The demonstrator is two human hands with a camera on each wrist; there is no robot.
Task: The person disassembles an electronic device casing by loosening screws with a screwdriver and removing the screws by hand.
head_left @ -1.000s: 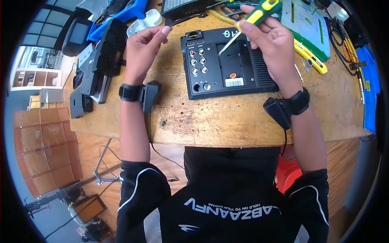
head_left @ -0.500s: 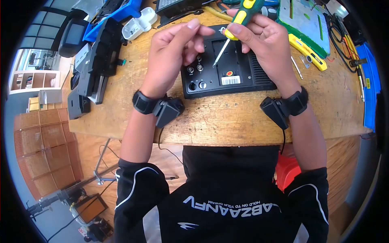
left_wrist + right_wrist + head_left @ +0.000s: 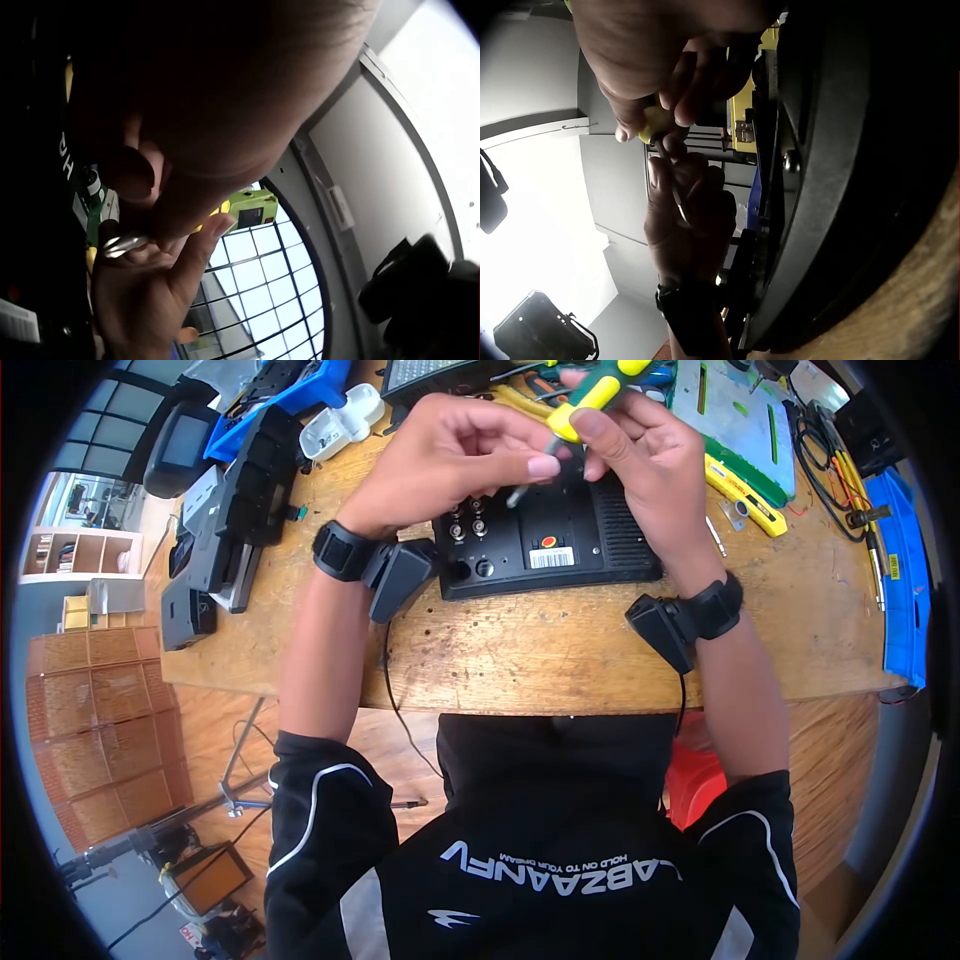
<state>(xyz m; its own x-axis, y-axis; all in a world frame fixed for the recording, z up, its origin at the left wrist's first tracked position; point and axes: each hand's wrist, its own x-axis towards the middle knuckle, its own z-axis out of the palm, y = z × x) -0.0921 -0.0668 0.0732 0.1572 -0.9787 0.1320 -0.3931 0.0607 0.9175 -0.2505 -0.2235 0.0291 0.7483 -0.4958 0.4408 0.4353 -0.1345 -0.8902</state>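
Note:
My right hand [image 3: 655, 465] holds a screwdriver [image 3: 590, 405] by its green and yellow handle, thumb against the yellow collar. The metal shaft slants down and left. My left hand [image 3: 450, 460] has come in from the side and pinches that shaft between thumb and fingertips, just below the handle. The shaft [image 3: 124, 245] pokes out past the fingers in the left wrist view. Under both hands a black monitor [image 3: 505, 572] lies back side up, with round metal connectors, a barcode label and a recessed plate; the left hand covers part of it. The shaft tip is over the panel.
A yellow cutter knife [image 3: 745, 495] and a loose bit [image 3: 716, 537] lie right of the monitor. Behind them sits a green-edged mat [image 3: 740, 420]. At left are black devices [image 3: 262, 485], a white plastic tray [image 3: 342, 425] and a blue bin [image 3: 270, 415].
My left hand has moved right from beside the monitor to the screwdriver and taken hold of its shaft. The right hand keeps the handle, raised over the panel.

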